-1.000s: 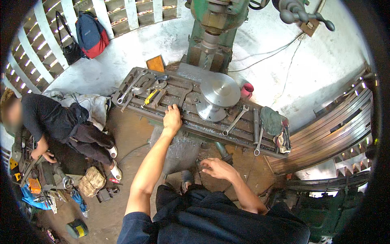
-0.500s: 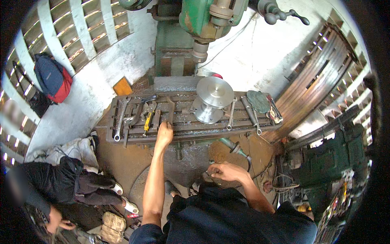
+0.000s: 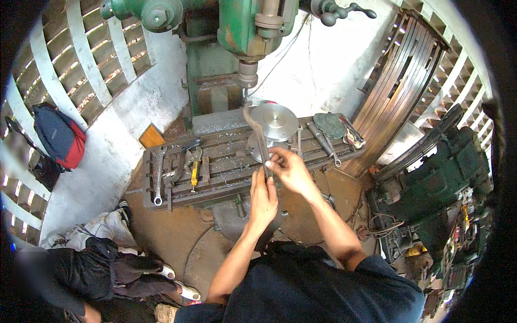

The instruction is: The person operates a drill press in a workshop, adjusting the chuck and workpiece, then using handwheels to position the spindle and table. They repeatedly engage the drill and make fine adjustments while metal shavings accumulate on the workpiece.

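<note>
A long dark metal bar with a curved far end (image 3: 257,127) stands tilted up in front of me, held over the front edge of the slotted machine table. Its lower end is wrapped by my left hand (image 3: 263,202). My right hand (image 3: 291,171) is closed on the bar a little higher, thumb and fingers pinching it. Just behind the bar sits a shiny round metal disc (image 3: 277,123) on a spool-shaped base, partly hidden by my hands. A wrench (image 3: 299,141) lies right of the disc.
On the table's left lie a combination wrench (image 3: 159,180), a yellow-handled tool (image 3: 195,172) and other tools. To the right are a grey cylindrical tool (image 3: 321,138) and a green cloth (image 3: 329,125). The green machine head (image 3: 253,32) hangs above. Another person (image 3: 102,269) sits low at left.
The bar has been lifted off the table by my left hand and brought right. My right hand has come up from near my body and taken hold of it. The view has shifted.
</note>
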Demonstrator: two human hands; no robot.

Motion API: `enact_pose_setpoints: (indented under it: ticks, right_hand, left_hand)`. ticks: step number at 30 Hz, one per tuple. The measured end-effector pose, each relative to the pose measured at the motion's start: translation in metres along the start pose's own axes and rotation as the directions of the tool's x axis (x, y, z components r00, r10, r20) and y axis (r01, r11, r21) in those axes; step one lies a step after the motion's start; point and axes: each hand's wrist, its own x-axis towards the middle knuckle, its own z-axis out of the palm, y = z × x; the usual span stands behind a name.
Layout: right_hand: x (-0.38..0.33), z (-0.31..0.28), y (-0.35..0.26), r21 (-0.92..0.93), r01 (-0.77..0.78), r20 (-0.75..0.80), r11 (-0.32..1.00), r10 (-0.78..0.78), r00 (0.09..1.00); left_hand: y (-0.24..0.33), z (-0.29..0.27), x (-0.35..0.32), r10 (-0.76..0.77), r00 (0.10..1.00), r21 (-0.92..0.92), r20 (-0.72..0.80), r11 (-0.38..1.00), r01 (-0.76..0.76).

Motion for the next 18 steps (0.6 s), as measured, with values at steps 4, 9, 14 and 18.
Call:
enact_pose_setpoints:
  ticks: [4, 9, 14, 18]
  right_hand:
    - [0.028, -0.009, 0.006, 0.059, 0.174, -0.089, 0.983, -0.169, 0.982]
    - [0.061, -0.033, -0.003, -0.006, 0.025, -0.031, 1.0, -0.025, 0.999]
    - [0.085, -0.075, -0.022, -0.331, 0.141, -0.081, 0.933, -0.177, 0.981]
    - [0.104, -0.088, -0.035, -0.41, 0.188, 0.006, 0.893, -0.204, 0.979]
  left_hand:
    - [0.016, 0.014, 0.02, 0.076, 0.996, 0.053, -0.053, 0.996, -0.073]
    - [0.018, 0.031, 0.046, 0.146, 0.989, 0.153, -0.025, 0.978, -0.141]
    - [-0.013, -0.035, 0.117, 0.102, 0.973, 0.133, -0.207, 0.988, -0.076]
    - [-0.021, -0.066, 0.188, 0.132, 0.984, 0.025, -0.121, 0.991, -0.13]
